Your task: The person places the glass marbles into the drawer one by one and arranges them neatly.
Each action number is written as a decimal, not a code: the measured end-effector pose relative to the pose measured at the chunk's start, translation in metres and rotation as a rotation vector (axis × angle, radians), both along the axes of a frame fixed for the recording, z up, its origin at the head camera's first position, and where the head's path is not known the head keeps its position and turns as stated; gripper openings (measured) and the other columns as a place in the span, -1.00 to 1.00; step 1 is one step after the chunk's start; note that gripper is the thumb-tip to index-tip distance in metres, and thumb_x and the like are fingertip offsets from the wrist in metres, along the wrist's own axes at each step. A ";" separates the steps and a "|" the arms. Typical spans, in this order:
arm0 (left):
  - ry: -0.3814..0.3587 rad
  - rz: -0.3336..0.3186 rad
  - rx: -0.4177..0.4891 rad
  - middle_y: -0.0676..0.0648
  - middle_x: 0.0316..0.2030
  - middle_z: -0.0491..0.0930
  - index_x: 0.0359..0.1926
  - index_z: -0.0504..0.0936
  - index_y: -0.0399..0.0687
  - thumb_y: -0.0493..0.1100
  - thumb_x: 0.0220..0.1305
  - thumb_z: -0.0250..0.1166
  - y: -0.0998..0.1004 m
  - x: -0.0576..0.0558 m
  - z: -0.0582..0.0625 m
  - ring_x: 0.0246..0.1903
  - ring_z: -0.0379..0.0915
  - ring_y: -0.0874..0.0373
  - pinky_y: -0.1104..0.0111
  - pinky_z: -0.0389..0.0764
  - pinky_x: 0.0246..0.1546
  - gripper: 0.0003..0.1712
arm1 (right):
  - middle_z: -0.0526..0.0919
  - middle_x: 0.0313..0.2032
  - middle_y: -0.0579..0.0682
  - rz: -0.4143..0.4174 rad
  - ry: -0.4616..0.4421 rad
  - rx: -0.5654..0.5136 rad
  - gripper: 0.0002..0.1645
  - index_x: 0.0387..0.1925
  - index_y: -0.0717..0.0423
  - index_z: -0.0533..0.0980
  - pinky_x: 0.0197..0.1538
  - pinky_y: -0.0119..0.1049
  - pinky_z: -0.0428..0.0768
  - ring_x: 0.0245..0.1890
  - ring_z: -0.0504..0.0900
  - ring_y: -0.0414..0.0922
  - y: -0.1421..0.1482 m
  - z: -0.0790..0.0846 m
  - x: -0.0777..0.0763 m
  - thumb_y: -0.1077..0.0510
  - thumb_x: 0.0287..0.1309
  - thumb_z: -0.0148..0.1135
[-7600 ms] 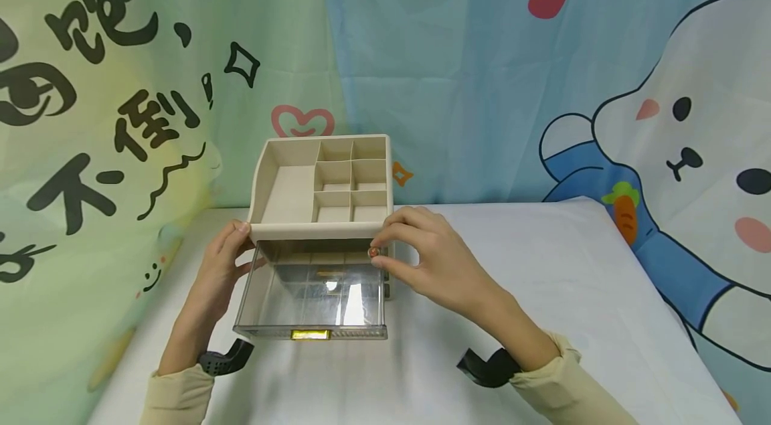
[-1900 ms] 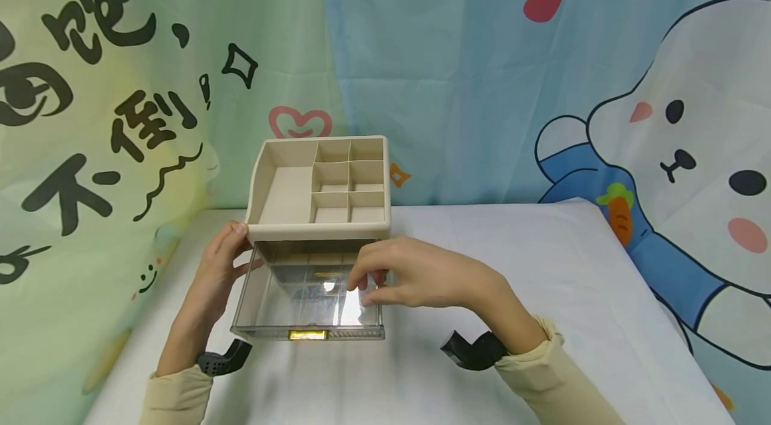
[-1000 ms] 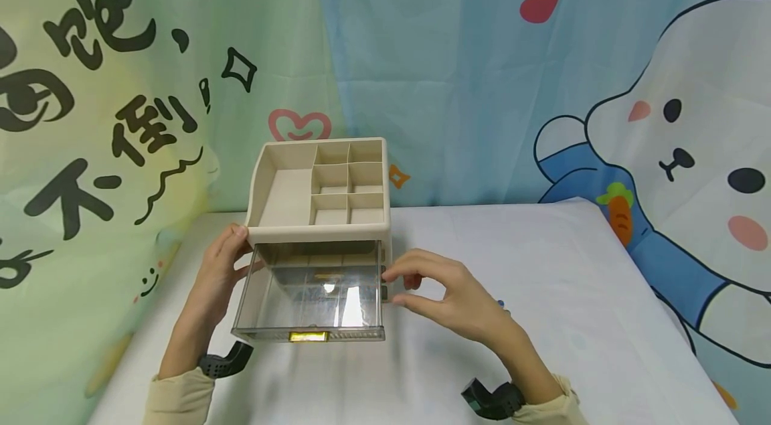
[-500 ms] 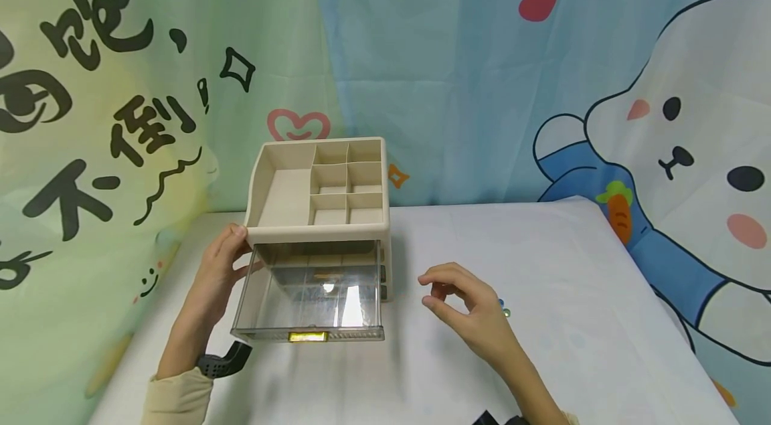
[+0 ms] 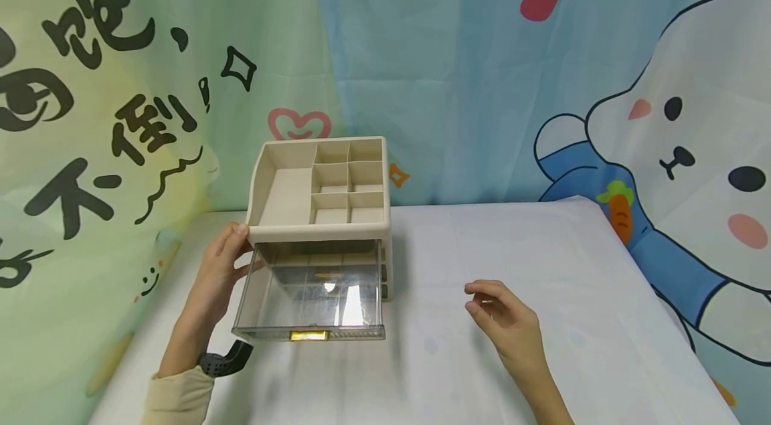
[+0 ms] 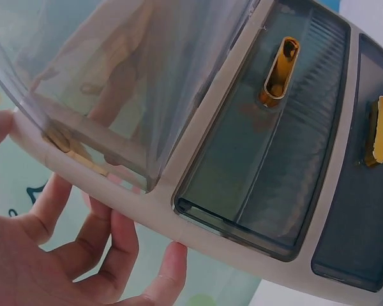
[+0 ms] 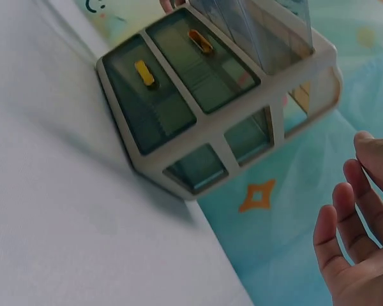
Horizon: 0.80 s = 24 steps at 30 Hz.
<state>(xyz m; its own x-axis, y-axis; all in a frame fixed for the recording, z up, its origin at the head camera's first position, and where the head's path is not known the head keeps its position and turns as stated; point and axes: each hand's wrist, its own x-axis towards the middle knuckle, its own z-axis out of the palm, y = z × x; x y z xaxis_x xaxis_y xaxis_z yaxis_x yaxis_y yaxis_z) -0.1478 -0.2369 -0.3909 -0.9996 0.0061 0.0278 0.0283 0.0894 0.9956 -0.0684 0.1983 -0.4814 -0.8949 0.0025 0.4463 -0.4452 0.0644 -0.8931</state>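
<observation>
A cream desktop organizer (image 5: 319,232) stands on the table, its clear top drawer (image 5: 307,332) pulled out. My left hand (image 5: 215,271) grips the organizer's left side by the front corner; in the left wrist view its fingertips (image 6: 175,255) touch the cream frame. Over the table to the right, my right hand (image 5: 506,328) hovers apart from the organizer, fingers loosely bent and nothing visible in them. In the right wrist view, this hand (image 7: 364,255) shows its thumb close to the index finger. Glare and reflections obscure the inside of the drawer.
Two lower drawers with gold handles (image 6: 281,73) are shut. Divided compartments (image 5: 331,177) form the organizer's top. A printed curtain (image 5: 421,77) hangs behind the white-covered table (image 5: 434,371).
The right hand held a small reddish-brown bead by the drawer, reached over the drawer, then withdrew rightward without a visible bead. Blue and green beads seen beside it are now out of sight.
</observation>
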 end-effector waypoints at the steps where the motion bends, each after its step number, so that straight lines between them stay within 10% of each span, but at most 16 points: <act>1: 0.000 0.001 -0.003 0.15 -0.05 0.52 -0.24 0.46 0.12 0.09 0.66 -0.03 0.000 0.000 0.000 0.02 0.54 0.26 0.35 0.71 -0.04 -0.70 | 0.69 -0.02 -0.05 -0.007 -0.018 -0.016 -0.64 0.05 0.43 0.57 -0.04 -0.53 0.62 -0.08 0.60 -0.27 0.003 -0.002 0.002 0.60 0.22 0.25; 24: -0.007 -0.020 -0.003 0.16 -0.06 0.54 -0.24 0.48 0.15 0.09 0.66 -0.03 -0.001 -0.001 0.001 0.02 0.54 0.27 0.35 0.70 -0.05 -0.70 | 0.75 -0.06 -0.03 -0.391 -0.230 -0.122 -0.62 0.07 0.51 0.57 -0.11 -0.58 0.64 -0.14 0.63 -0.26 0.046 -0.025 0.020 0.56 0.20 0.32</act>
